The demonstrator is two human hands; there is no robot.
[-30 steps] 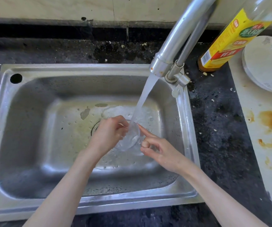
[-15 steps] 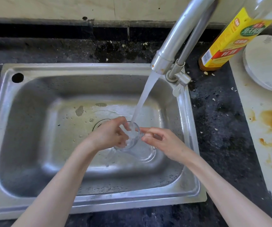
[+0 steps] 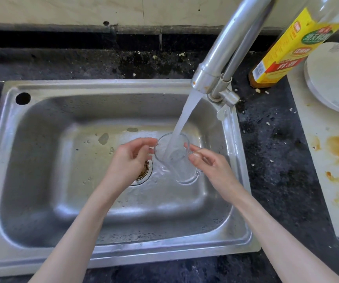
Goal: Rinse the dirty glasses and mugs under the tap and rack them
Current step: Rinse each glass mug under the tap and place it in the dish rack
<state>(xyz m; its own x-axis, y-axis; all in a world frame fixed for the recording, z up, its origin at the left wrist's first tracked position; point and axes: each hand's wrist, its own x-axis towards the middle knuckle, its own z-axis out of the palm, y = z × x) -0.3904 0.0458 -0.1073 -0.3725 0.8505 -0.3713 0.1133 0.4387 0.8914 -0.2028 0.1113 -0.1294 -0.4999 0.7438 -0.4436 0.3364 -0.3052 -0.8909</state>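
- Glass mug (image 3: 173,155), clear and with a small handle on its right side, is held tilted over the sink (image 3: 111,87) toward the right end of the basin, just right of the drain (image 3: 144,170), its mouth turned up to the tap.
- Water from the tap (image 3: 221,58) pours straight into the mouth of the mug.
- Left hand (image 3: 131,160) touches the left rim with its fingertips; the fingers are loosely curled, not clenched, and steady rather than carry.
- Right hand (image 3: 211,166) pinches the right wall by the handle between thumb and fingers; it appears to bear most of the weight.
- Handling, as a judgement: stiff, brittle and wet, so slippery; it grows heavier as it fills. A knock against the steel basin or the spout could chip it.
- Best hold is probably a finger through the handle, or a full wrap round the body, rather than fingertips on the rim.
- No rack is in view.
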